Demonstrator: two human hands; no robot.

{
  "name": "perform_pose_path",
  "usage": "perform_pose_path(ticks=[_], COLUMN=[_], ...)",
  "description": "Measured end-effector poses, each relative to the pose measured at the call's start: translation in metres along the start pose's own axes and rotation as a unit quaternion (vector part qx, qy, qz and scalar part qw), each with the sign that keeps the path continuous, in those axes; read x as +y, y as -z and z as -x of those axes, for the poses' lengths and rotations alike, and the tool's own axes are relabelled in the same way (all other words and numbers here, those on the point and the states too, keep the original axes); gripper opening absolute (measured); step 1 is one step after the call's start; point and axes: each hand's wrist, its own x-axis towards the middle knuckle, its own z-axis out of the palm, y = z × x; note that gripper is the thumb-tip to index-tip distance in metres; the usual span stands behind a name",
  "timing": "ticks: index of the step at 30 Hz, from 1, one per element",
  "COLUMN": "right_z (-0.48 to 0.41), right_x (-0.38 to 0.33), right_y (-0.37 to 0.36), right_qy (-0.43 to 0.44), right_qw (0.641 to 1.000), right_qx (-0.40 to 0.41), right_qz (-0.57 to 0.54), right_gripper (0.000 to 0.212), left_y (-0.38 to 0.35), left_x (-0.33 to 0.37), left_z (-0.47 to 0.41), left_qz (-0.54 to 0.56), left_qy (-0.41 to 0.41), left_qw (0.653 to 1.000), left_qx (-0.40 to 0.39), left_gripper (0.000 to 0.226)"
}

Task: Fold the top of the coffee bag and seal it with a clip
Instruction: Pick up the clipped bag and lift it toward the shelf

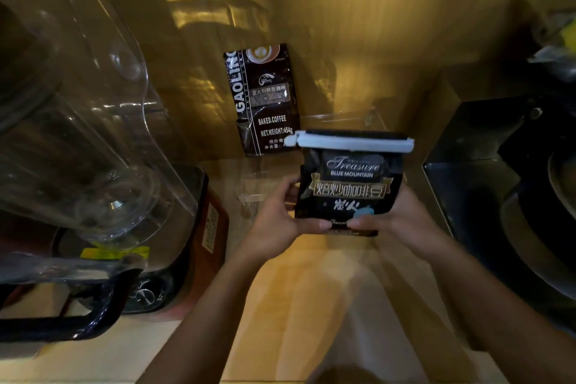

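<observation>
Here, a black coffee bag [349,187], top folded under a white clip [352,141], is held upright above the wooden table [299,305]; left hand [277,221] and right hand [396,218] fingers clamp its lower edges. Dim amber wall behind.

The scene is dim, lit in warm yellow that pools on the worktop [299,305] and the wall [358,9] behind. The right side falls into deep shadow. Soft shadows of the arms stretch across the wood. Glare streaks the clear jug [81,103] at the left, and the clip [352,141] catches pale light. Wide-angle distortion bends the edges; the jug is stretched and soft. Print on the bag [350,187] reads sharp.
</observation>
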Motion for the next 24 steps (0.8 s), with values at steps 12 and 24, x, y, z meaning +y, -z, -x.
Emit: perform_pose_path(ticks=[12,24], right_z=[-0.070,-0.082], right_x=[-0.037,0.009], right_y=[0.032,0.025], right_qy=[0.027,0.049], right_qw=[0.998,0.975], right_qx=[0.037,0.080], right_qz=[0.034,0.201], right_gripper=[0.062,0.095], left_y=[-0.005,-0.032], left_x=[0.045,0.014], left_z=[-0.088,-0.084], left_qz=[-0.130,-0.214], left_qy=[-0.048,-0.065], left_qw=[0.990,0.971], left_qx=[0.022,0.087], left_gripper=[0.059,0.088])
